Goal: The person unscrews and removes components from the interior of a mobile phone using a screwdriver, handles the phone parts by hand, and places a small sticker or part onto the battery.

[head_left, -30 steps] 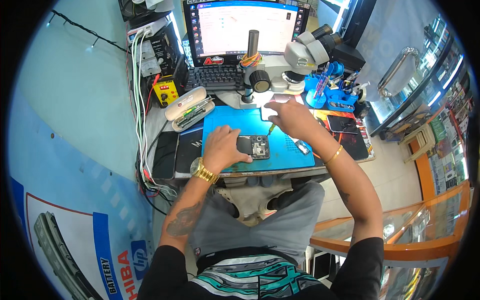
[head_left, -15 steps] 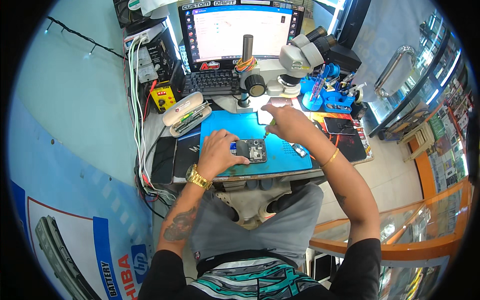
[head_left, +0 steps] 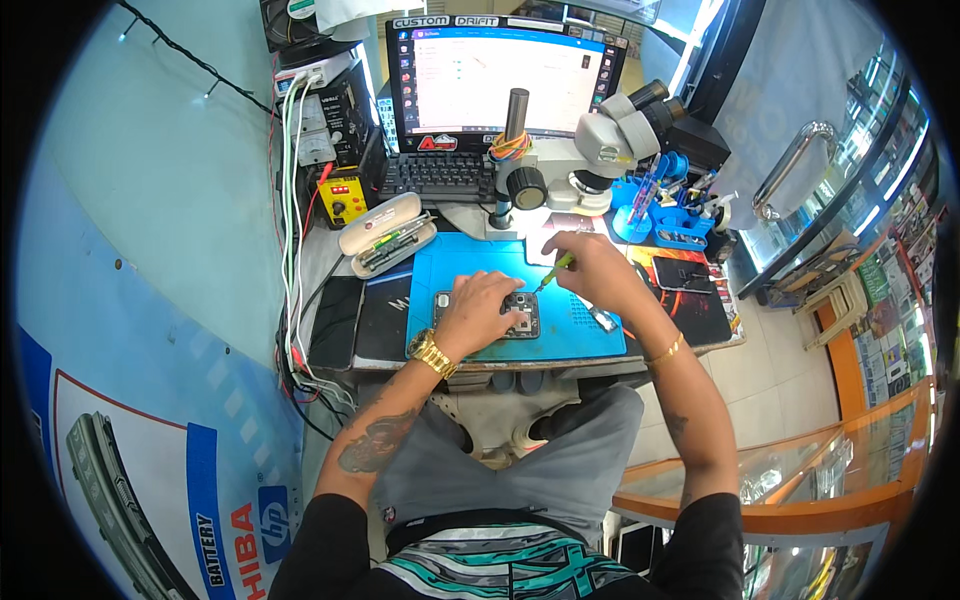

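Note:
A smartphone with its back cover off [head_left: 526, 322] lies flat on a blue repair mat [head_left: 470, 252], its inner parts showing at the right end. My left hand [head_left: 476, 316] lies across its middle and holds it down, thumb and fingertips near the exposed parts; much of the phone is hidden beneath. In my right hand [head_left: 597, 270] is a slim green screwdriver [head_left: 557, 271], held slanted with its tip at the phone's upper right corner. Whether the tip touches a screw is too small to tell. A small silvery part [head_left: 602, 318] rests on the mat's right side.
Behind the mat stand a microscope [head_left: 604, 140], a keyboard [head_left: 437, 176] and a monitor [head_left: 500, 85]. An open case of tools [head_left: 390, 238] sits left of the mat. To the right are another phone [head_left: 682, 275] and a blue tool holder [head_left: 632, 222].
My left hand has slid right along the phone, now covering its middle and uncovering its left end. The screwdriver stays at the upper right corner. The whole view has shifted slightly.

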### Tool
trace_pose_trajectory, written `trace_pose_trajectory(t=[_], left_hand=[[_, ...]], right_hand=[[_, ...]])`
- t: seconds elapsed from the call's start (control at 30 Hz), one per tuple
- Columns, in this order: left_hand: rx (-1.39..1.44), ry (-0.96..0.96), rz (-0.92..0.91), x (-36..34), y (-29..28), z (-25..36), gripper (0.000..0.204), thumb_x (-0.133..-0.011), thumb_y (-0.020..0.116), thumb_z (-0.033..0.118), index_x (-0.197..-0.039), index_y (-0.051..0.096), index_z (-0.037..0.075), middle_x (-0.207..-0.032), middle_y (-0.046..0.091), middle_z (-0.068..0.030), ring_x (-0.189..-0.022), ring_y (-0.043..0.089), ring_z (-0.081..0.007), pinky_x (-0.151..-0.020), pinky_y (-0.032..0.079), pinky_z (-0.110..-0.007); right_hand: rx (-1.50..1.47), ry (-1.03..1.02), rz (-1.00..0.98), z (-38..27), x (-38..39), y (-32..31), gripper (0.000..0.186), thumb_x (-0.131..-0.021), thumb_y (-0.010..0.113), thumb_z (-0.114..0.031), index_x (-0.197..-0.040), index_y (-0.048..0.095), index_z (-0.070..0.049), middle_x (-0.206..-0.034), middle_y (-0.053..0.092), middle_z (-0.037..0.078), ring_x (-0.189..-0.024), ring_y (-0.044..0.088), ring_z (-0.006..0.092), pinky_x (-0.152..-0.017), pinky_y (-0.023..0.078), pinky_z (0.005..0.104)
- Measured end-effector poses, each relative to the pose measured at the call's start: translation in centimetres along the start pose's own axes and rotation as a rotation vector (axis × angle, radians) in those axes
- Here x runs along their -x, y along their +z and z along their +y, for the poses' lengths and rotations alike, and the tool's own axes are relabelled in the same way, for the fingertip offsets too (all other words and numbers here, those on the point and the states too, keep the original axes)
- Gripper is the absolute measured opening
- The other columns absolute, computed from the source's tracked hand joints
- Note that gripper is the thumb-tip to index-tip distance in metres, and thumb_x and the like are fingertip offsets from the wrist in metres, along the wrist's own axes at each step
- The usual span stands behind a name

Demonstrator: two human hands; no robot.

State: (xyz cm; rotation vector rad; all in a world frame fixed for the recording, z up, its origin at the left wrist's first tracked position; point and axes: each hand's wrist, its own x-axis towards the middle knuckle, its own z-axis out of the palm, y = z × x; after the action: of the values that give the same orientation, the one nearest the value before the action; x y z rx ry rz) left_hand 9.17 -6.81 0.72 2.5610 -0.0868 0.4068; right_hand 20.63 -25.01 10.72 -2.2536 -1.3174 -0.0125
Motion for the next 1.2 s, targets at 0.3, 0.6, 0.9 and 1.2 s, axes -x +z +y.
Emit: trace_pose_trajectory(t=[0.3,0.6,0.9,1.2], left_hand=[[0.233,0.071,0.169,-1.2,-0.2,-0.2,0.024,-0.091,0.069,0.029,-0.103,0.075,0.008,-0.094,0.074,-0.0069,-0.09,0.065,-0.0241,-0.09,0.041,-0.04],[0.157,0.12,0.309,0.8,-2.0,-0.1,0.022,-0.097,0.061,0.023,-0.103,0.076,0.008,-0.089,0.074,-0.0071,-0.084,0.066,-0.0251,-0.079,0.043,-0.039],[-0.213,0.062,0.528,2.2,-3.5,-0.5,0.047,-0.094,0.063,0.04,-0.124,0.064,0.004,-0.089,0.069,-0.0152,-0.081,0.065,-0.0336,-0.078,0.047,-0.045],[-0.04,-0.165,0.26,2.9,-0.5,0.7,0.055,-0.088,0.071,0.041,-0.126,0.062,0.003,-0.079,0.066,-0.013,-0.07,0.064,-0.0315,-0.068,0.051,-0.044]], right_hand=[[-0.665,0.287,0.331,1.9,3.8,1.3,0.02,-0.083,0.07,-0.002,-0.103,0.069,0.002,-0.086,0.069,0.002,-0.075,0.062,0.0079,-0.068,0.05,0.0232],[-0.908,0.429,0.309,2.7,3.5,4.9,0.017,-0.082,0.068,-0.001,-0.098,0.068,0.004,-0.083,0.068,0.005,-0.069,0.062,0.0109,-0.068,0.049,0.0231],[-0.564,0.362,0.485,7.2,0.0,7.8,0.013,-0.083,0.076,-0.01,-0.093,0.075,-0.002,-0.074,0.069,0.002,-0.065,0.059,0.0076,-0.061,0.046,0.0226],[0.257,0.177,0.374,8.0,1.4,9.5,0.017,-0.079,0.073,-0.007,-0.095,0.072,-0.01,-0.093,0.071,0.013,-0.094,0.064,0.0327,-0.082,0.048,0.0443]])
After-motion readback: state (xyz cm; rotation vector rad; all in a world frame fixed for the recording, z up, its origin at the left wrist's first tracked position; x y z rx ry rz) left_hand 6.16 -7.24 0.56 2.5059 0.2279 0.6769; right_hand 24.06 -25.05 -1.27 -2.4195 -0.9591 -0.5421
